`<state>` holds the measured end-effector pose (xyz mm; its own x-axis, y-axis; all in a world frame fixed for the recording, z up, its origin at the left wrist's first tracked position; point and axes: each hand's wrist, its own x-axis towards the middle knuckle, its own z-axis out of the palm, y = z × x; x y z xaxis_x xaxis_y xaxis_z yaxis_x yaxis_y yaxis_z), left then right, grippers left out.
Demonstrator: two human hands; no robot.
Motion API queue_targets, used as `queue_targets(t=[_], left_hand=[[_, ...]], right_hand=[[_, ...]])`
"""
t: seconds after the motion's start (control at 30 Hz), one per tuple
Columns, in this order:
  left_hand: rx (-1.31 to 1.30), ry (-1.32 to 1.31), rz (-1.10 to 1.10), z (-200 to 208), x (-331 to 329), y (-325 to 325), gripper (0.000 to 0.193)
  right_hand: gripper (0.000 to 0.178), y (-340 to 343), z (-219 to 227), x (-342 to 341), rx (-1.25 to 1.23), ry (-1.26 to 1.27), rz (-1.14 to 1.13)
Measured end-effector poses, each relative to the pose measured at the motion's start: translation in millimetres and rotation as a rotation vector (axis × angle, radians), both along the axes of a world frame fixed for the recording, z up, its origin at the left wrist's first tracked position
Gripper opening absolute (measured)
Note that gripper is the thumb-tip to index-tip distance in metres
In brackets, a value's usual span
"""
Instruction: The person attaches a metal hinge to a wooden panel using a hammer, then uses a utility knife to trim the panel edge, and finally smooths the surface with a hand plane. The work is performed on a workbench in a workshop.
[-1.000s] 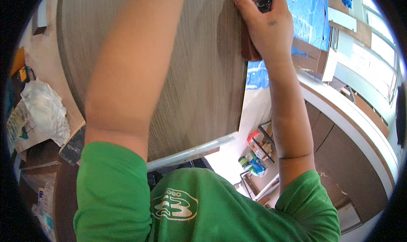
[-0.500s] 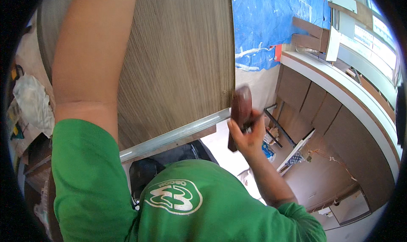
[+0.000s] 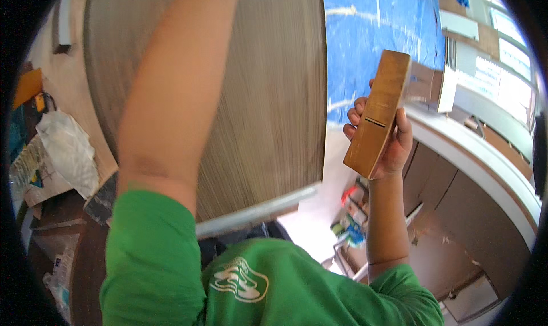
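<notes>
My right hand [image 3: 394,146] is closed around a wooden hand plane [image 3: 381,106], raised to the right of a wood-grain panel [image 3: 274,97]. The plane's flat light-brown sole shows, with a narrow dark slot across it. Thumb and fingers wrap its two sides, and it stands apart from the panel's right edge. My left arm [image 3: 177,92] reaches up across the panel and leaves the picture at the upper edge, so the left hand is out of sight. A pale strip [image 3: 257,213] runs along the panel's near edge.
Blue sheeting [image 3: 357,46] covers the surface beyond the panel. A pale ledge [image 3: 456,137] curves along the right, above brown cabinet fronts [image 3: 474,200]. On the left hangs a white plastic bag [image 3: 68,152]. Assorted items [image 3: 354,220] lie low beyond the right forearm.
My right hand has lifted the hand plane up and right, away from the panel's edge, and turned its sole into view. The panel and left arm appear further right.
</notes>
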<state>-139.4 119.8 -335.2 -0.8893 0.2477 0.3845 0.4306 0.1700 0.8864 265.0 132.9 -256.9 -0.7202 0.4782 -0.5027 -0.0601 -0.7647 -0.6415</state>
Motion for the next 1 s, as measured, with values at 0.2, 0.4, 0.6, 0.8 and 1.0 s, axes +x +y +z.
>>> queue_targets(t=[0.2,0.4,0.6,0.8,1.0], left_hand=[[0.361,-0.225,-0.013,2,23,0,0.041],[0.475,-0.293,-0.044,14,31,5,0.039],[0.441,-0.250,0.045,20,29,6,0.028],[0.427,-0.235,0.034,17,31,8,0.026],[0.454,-0.247,0.005,15,29,8,0.026]], right_hand=[[0.047,96,3,-176,0.868,-0.390,0.142],[0.061,210,-30,-371,1.391,-0.557,0.219],[0.063,248,-31,-486,1.744,-0.770,0.224],[0.064,268,-30,-531,1.853,-0.892,0.219],[0.057,266,-34,-528,1.925,-0.654,0.229]])
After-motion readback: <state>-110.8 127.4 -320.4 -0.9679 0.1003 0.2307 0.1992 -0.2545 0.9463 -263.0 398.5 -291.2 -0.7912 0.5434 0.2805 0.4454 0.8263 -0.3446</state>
